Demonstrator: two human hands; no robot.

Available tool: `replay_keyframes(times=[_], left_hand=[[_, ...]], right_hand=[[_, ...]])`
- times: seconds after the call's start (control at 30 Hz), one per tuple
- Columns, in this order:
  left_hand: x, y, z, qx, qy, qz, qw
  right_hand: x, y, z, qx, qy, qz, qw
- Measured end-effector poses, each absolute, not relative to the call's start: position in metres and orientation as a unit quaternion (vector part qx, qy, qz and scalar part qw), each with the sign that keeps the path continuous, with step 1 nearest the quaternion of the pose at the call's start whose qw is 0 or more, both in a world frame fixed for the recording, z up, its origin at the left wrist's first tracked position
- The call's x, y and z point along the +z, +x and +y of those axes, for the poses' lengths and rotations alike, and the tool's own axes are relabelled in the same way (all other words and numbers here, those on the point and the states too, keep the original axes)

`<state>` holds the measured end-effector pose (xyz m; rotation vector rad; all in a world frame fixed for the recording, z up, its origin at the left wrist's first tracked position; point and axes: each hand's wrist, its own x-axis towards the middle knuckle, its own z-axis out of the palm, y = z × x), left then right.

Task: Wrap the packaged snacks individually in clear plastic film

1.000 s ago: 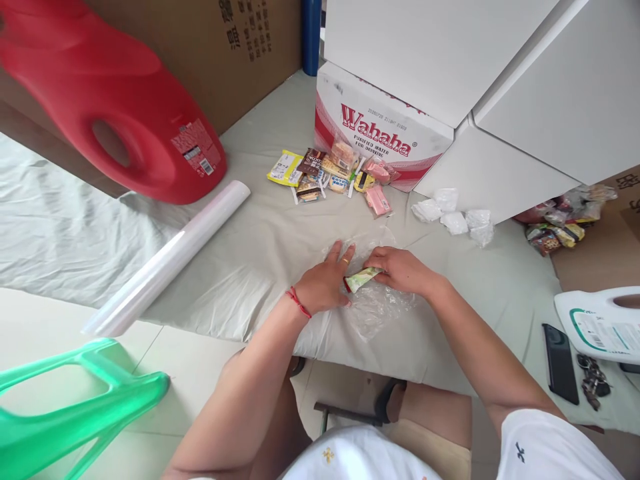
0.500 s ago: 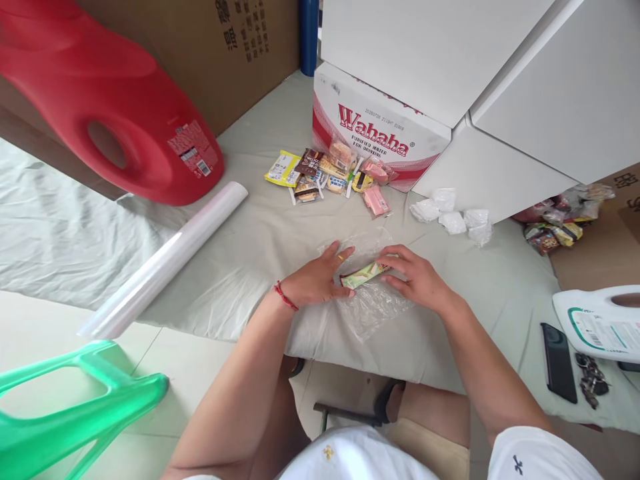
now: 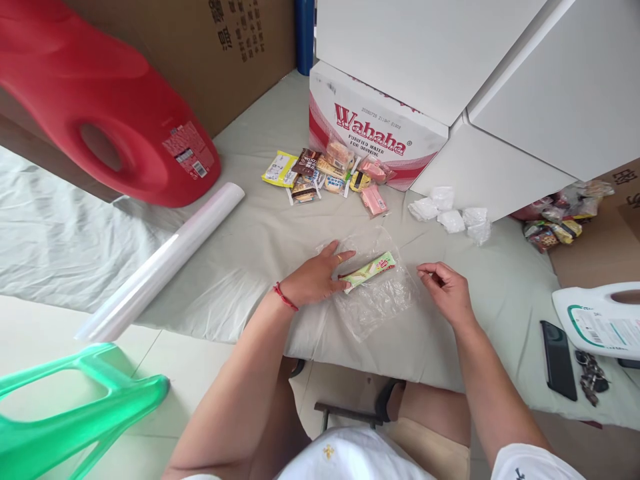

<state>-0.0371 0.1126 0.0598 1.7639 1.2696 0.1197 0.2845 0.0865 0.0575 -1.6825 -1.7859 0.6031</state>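
Observation:
A slim green wrapped snack bar (image 3: 370, 270) lies slantwise on a sheet of clear plastic film (image 3: 373, 310), which is spread crinkled over the pale cloth. My left hand (image 3: 320, 273) lies open on the film's left side, fingers spread, its thumb at the bar's left end. To the right of the film, apart from the bar, my right hand (image 3: 447, 290) is closed with thumb and fingertips pinched together. Whether anything is between those fingertips I cannot make out.
Several packaged snacks (image 3: 330, 173) are heaped before a Wahaha carton (image 3: 375, 127). Several small film-wrapped packets (image 3: 453, 217) lie to their right. A film roll (image 3: 165, 260) and red jug (image 3: 150, 133) are at left; a phone (image 3: 559, 360), keys (image 3: 593, 377) and white bottle (image 3: 595, 320) at right.
My right hand has let go of the snack bar and moved right, its fingers drawing into a pinch. The bar's printed right end now shows. My left hand has stayed nearly still.

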Motion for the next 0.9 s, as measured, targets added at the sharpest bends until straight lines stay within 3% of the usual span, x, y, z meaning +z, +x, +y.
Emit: replay_keyframes(times=[0.13,0.23,0.33,0.43,0.57,0.7,0.9], left_hand=[[0.057,-0.038,0.114,0.053,0.725,0.518,0.451],[0.053,-0.039,0.114,0.061,0.729,0.521,0.441],[0.05,-0.04,0.115,0.069,0.733,0.519,0.435],[0.05,-0.041,0.115,0.068,0.731,0.518,0.44],[0.055,-0.041,0.112,0.061,0.712,0.519,0.469],[0.06,-0.041,0.11,0.065,0.71,0.517,0.473],[0.058,-0.045,0.108,0.07,0.725,0.53,0.435]], right_hand=[[0.063,0.247,0.069,0.267,-0.547,-0.738,0.291],[0.056,0.212,0.041,0.304,-0.476,-0.797,0.213],[0.041,0.184,0.013,0.258,-0.458,-0.844,0.111],[0.027,0.172,-0.004,0.212,-0.49,-0.842,0.08],[0.024,0.173,-0.009,0.252,-0.502,-0.818,0.12],[0.043,0.185,0.005,0.298,-0.487,-0.792,0.215],[0.08,0.195,0.084,0.267,-0.544,-0.74,0.291]])
